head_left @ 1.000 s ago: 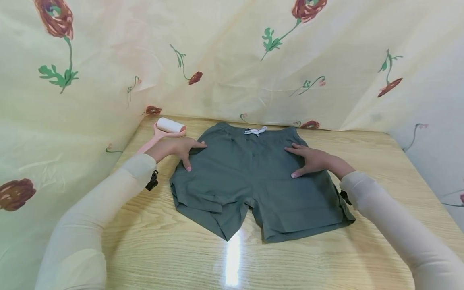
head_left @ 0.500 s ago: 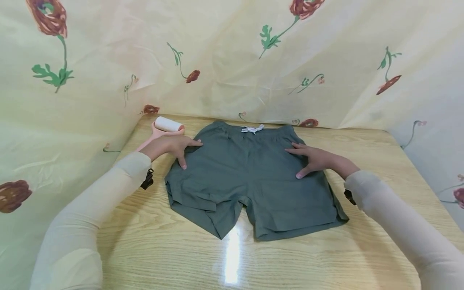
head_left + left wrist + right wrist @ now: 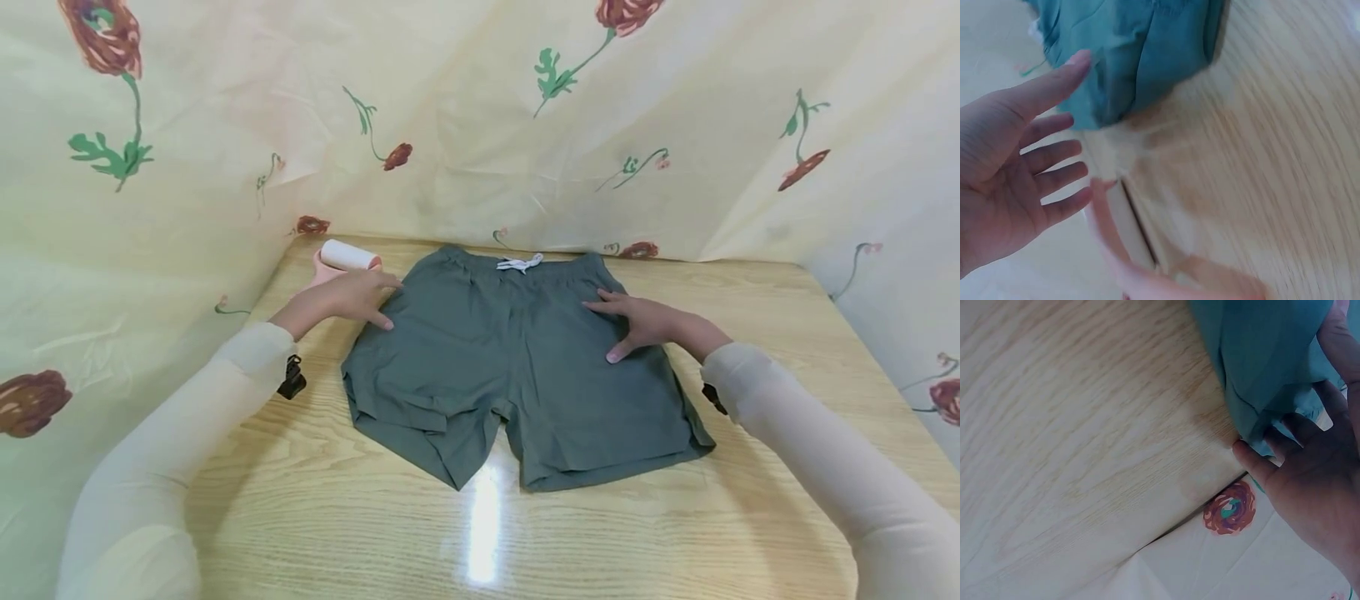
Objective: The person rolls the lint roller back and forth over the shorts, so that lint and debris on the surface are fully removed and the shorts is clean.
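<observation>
Dark green shorts (image 3: 480,350) with a white drawstring (image 3: 520,263) lie spread on the wooden table, waistband toward the back. One hem corner on the left leg is folded under. My left hand (image 3: 348,296) is over the shorts' left edge, beside the lint roller; in the left wrist view its fingers (image 3: 1054,156) are spread and hold nothing, apart from the cloth. With fingers spread, my right hand (image 3: 645,323) rests on the right side of the shorts; in the right wrist view its fingertips lie against the cloth (image 3: 1266,356).
A lint roller (image 3: 349,255) with a white roll and pink handle lies at the back left, partly behind my left hand. Flower-printed cloth (image 3: 480,125) hangs behind and beside the table (image 3: 360,533). Light glares near the front.
My left hand has lifted slightly and drawn back left toward the lint roller. My right hand stays on the right side of the shorts. The head view has shifted slightly.
</observation>
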Demonstrator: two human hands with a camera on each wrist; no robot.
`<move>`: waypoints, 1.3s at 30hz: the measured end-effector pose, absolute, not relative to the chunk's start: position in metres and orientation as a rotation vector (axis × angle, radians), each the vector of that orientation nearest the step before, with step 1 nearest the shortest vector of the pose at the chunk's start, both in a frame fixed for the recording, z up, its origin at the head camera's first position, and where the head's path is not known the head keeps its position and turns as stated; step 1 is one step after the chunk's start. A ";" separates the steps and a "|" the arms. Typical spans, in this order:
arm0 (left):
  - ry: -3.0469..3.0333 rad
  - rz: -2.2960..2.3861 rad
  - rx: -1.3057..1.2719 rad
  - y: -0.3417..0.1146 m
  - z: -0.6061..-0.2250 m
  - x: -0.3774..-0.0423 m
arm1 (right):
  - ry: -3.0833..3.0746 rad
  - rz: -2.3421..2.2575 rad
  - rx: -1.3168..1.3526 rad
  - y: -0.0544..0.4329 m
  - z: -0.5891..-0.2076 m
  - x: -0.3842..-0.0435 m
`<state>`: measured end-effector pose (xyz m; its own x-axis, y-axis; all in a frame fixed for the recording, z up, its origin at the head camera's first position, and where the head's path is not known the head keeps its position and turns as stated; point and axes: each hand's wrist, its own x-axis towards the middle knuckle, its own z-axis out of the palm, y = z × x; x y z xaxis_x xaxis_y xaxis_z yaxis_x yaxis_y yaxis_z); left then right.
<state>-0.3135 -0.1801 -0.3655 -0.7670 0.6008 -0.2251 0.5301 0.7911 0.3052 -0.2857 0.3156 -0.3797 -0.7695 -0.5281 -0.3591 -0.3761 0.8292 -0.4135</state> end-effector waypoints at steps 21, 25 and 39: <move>2.883 0.558 0.469 -0.270 -0.360 -0.307 | 2.534 -0.466 -0.661 0.315 -0.382 -0.285; 2.843 0.631 0.431 -0.278 -0.365 -0.302 | 2.533 -0.469 -0.665 0.315 -0.382 -0.285; 2.811 0.633 0.455 -0.285 -0.382 -0.299 | 2.539 -0.467 -0.658 0.314 -0.380 -0.284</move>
<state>-0.2986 -0.2850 -0.3824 -0.9269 0.3451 -0.1473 0.2487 0.8590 0.4476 -0.2838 0.3139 -0.3804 -0.7731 -0.5248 -0.3563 -0.3636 0.8269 -0.4291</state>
